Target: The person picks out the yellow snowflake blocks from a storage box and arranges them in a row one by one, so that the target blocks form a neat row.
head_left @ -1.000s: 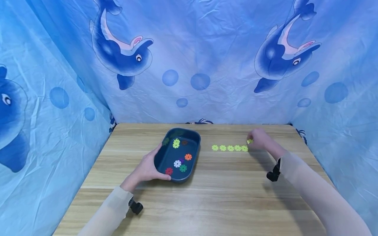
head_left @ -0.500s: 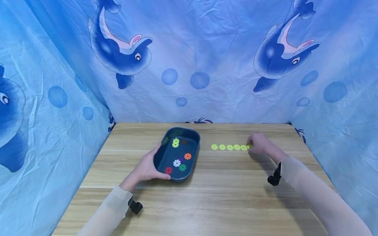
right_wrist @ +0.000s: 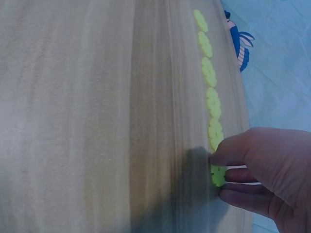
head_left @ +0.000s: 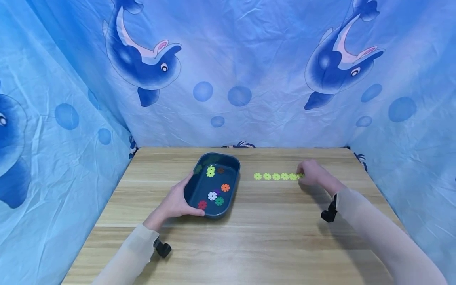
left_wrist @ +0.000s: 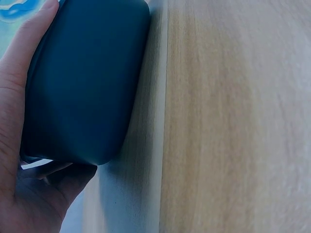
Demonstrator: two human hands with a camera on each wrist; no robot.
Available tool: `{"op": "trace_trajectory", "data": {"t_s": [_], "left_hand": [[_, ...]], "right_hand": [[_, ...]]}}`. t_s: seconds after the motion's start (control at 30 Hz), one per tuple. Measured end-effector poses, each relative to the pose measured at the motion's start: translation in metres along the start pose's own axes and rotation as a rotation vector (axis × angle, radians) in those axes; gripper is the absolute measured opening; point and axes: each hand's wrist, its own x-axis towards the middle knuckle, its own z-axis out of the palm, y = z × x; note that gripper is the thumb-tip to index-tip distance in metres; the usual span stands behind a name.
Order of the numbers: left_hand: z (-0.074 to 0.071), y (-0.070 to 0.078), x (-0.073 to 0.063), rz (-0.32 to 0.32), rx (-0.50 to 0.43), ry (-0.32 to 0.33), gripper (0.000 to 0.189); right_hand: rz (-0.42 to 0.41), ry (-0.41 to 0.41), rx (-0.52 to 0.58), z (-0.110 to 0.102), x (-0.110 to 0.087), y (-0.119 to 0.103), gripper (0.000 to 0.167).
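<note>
My left hand [head_left: 176,201] grips the dark blue plastic tub [head_left: 234,194] at its left side, thumb along the near rim. In the left wrist view, the tub's outer wall [left_wrist: 87,82] fills the space beside the fingers. Far to the right, my right hand [head_left: 310,172] pinches a yellow-green snowflake disc [right_wrist: 218,175] at the right end of a row of matching notched discs [head_left: 276,177]. The thumb partly covers that disc. Inside the tub lie orange [head_left: 225,187], white [head_left: 212,196], green [head_left: 219,201] and red [head_left: 202,204] discs, plus overlapping yellow-green ones [head_left: 210,171].
A wooden table [head_left: 249,245] carries everything. Blue dolphin-print cloth [head_left: 242,71] hangs around its back and sides. The tub stands left of the disc row, with a strip of bare wood between them. A brown disc [head_left: 221,170] lies near the tub's far end.
The right hand has lowered its yellow-green disc into line at the right end of the row, then stayed there. The left hand keeps its grip on the tub; the head view shifts slightly.
</note>
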Motion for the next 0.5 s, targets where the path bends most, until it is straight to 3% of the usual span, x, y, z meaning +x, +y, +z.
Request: {"op": "trace_trajectory", "data": {"t_s": [0.23, 0.5], "left_hand": [[-0.001, 0.0, 0.0, -0.01, 0.014, -0.005, 0.146], [-0.002, 0.001, -0.001, -0.015, 0.01, -0.003, 0.146]], "right_hand": [[0.044, -0.027, 0.066, -0.017, 0.015, -0.011, 0.028], [-0.022, 0.013, 0.066, -0.039, 0.044, -0.057, 0.04]]}}
